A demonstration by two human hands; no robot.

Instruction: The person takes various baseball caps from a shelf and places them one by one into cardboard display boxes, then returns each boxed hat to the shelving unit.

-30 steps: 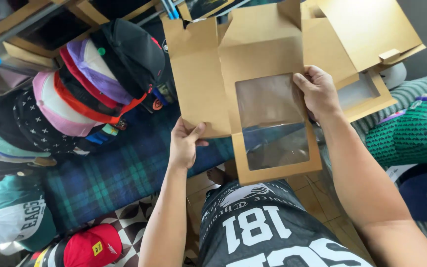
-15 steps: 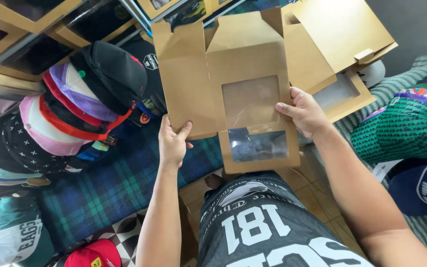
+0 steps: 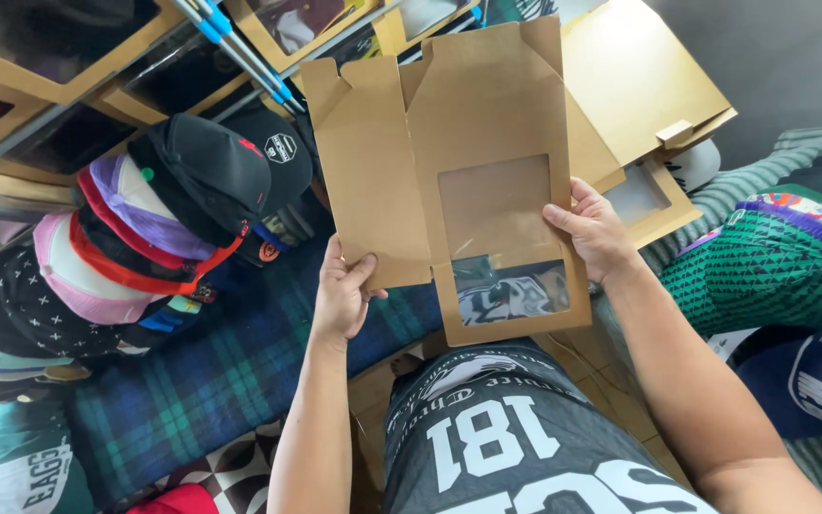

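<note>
A flat brown cardboard box blank (image 3: 468,162) with 1 clear window is being held up above the person's lap, beside a row of stacked caps (image 3: 135,247), with the left hand (image 3: 342,297) gripping its lower left panel and the right hand (image 3: 594,230) clasping its right edge.

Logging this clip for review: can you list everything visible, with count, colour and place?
flat window box: one, brown card with clear window, held up at centre
spare window boxes: at least two, brown, stacked behind at upper right
stacked caps: many, black, purple, red, pink, teal, in a row at left
plaid blanket: one, blue-green, under the caps
patterned green cap: one, at right
wooden-framed cases: several, brown, upper left
left hand: grips the box's lower left edge
right hand: grips the box's right edge
</note>
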